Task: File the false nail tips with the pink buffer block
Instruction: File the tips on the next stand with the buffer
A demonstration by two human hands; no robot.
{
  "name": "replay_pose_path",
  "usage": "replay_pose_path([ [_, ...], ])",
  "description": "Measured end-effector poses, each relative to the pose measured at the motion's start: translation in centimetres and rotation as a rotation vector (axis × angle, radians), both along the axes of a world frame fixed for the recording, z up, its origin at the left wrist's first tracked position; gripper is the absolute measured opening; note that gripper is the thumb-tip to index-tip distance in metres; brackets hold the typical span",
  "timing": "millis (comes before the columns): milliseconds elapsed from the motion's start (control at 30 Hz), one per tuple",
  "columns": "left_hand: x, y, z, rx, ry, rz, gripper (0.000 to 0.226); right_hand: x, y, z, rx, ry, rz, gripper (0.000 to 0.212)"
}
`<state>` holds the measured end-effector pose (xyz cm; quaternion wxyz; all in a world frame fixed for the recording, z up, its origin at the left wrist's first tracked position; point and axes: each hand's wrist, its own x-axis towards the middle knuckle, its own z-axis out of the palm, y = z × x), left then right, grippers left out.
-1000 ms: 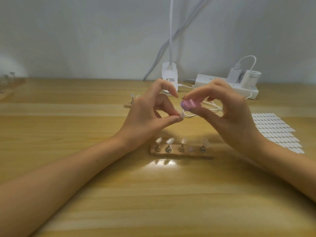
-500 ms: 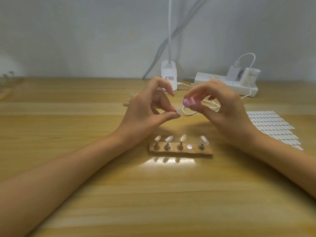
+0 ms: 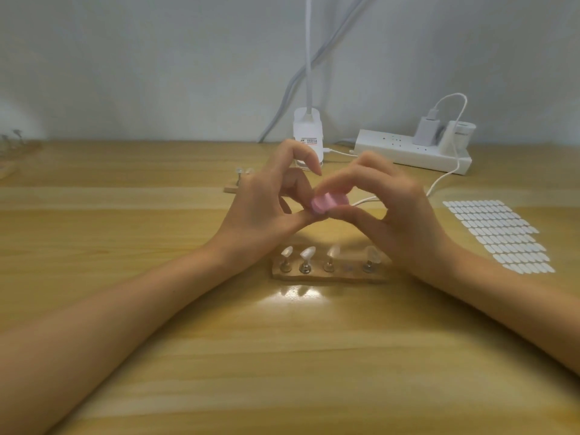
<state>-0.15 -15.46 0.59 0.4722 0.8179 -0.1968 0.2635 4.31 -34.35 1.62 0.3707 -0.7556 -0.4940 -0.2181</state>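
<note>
A nail-tip holder (image 3: 329, 275) lies mid-way across the table (image 3: 282, 356). At its back edge a lamp base (image 3: 308, 133) stands left of a power strip (image 3: 405, 150) (charger (image 3: 426, 130) plugged in); an adhesive-tab sheet (image 3: 499, 233) lies near the right edge.

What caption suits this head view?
Right hand holds pink buffer block against fingertips of left hand, above a nail stand.

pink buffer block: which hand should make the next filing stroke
Right. The right hand pinches the pink buffer block between thumb and fingertips; the left hand pinches just under it, probably steadying the nail tip, which is hidden here.
</note>
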Motion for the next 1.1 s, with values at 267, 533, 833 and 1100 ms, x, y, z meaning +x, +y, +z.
replay_pose_path([
  [267, 0.1, 0.1, 0.0, -0.035, 0.021, -0.005, 0.039, -0.2, 0.0, 0.3, 0.032, 0.017, 0.055, 0.013],
  [533, 0.0, 0.3, 0.0, -0.069, 0.043, 0.033, 0.043, 0.2, -0.5, 0.5, 0.081, 0.077, -0.060, 0.016],
  [833, -0.2, 0.0, 0.2, -0.049, 0.031, 0.042, 0.046, 0.5, -0.7, 0.6, 0.069, 0.086, -0.081, 0.013],
  [1100, -0.5, 0.1, 0.3, -0.121, 0.044, 0.039, 0.045, 1.3, -1.3, -0.2, 0.027, 0.127, -0.085, 0.014],
])
